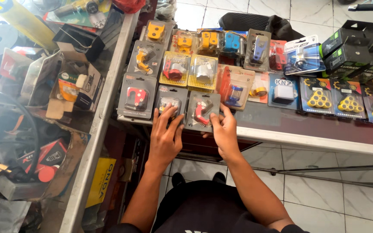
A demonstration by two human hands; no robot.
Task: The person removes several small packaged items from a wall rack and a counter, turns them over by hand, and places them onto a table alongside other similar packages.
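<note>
White tiled floor — dark red table, cluttered glass counter
</note>
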